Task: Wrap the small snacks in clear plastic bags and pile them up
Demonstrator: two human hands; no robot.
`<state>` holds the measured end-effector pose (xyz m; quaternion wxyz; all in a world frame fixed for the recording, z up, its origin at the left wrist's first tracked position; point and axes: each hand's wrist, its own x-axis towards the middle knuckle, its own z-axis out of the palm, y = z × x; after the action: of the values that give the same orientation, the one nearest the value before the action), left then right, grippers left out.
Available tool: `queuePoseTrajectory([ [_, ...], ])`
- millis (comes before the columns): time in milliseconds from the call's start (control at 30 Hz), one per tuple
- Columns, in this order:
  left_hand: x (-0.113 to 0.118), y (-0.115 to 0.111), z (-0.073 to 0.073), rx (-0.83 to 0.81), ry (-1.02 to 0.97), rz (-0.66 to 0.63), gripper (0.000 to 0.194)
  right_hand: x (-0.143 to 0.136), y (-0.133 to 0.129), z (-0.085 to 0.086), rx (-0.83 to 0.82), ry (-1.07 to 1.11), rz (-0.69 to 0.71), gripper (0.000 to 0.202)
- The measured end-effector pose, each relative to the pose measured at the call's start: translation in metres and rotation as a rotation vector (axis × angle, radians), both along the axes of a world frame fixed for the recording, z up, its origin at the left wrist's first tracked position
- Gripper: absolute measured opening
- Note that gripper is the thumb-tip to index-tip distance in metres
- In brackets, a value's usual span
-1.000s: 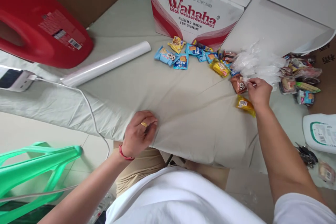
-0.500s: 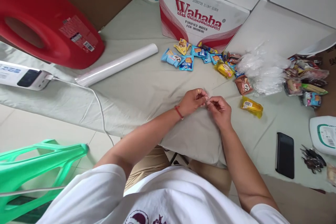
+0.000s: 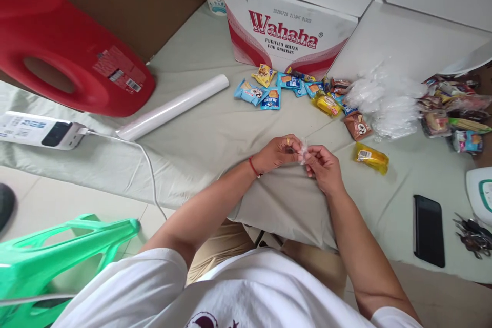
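Note:
Between my two hands is a small crumpled clear plastic bag point(image 3: 303, 148), its upper part bunched above the fingertips. My left hand point(image 3: 275, 154), with a ring and a red wrist cord, pinches it from the left. My right hand point(image 3: 325, 168) grips it from the right between thumb and fingers. Both hands are just above the cloth near the table's front edge. To their right lies a yellow snack packet point(image 3: 371, 158), and beyond it a brown snack packet point(image 3: 357, 126). A heap of clear plastic bags point(image 3: 395, 102) sits further right.
Several blue and yellow snack packets point(image 3: 271, 98) lie before a Wahaha carton point(image 3: 288, 25). On the left are a white plastic roll point(image 3: 175, 106), a red jug point(image 3: 126, 82) and a power strip point(image 3: 42, 130) with a cable. A phone point(image 3: 429, 230) and keys point(image 3: 474, 237) lie right.
More of the clear plastic bag shows bunched between my fingers, and my hands have moved slightly apart. The camera view has shifted a little.

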<state>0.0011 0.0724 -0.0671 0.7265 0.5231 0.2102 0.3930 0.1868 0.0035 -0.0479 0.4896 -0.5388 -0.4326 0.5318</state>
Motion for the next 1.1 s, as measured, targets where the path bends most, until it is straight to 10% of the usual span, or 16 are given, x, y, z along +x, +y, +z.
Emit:
queuePoseTrajectory([
  [267, -0.011, 0.006, 0.008, -0.200, -0.091, 0.033, 0.043, 0.023, 0.010, 0.010, 0.039, 0.347, -0.225, 0.040],
  [500, -0.026, 0.011, 0.026, -0.497, -0.277, 0.109, 0.034, 0.032, 0.008, 0.014, -0.025, 0.290, -0.140, 0.044],
  [833, -0.021, 0.012, 0.028, -0.444, -0.264, 0.039, 0.029, 0.023, 0.005, 0.018, -0.053, 0.207, 0.005, 0.066],
  [1100, -0.015, 0.003, 0.028, -0.377, -0.247, 0.010, 0.037, 0.012, -0.001, 0.006, -0.100, -0.018, 0.130, 0.037],
])
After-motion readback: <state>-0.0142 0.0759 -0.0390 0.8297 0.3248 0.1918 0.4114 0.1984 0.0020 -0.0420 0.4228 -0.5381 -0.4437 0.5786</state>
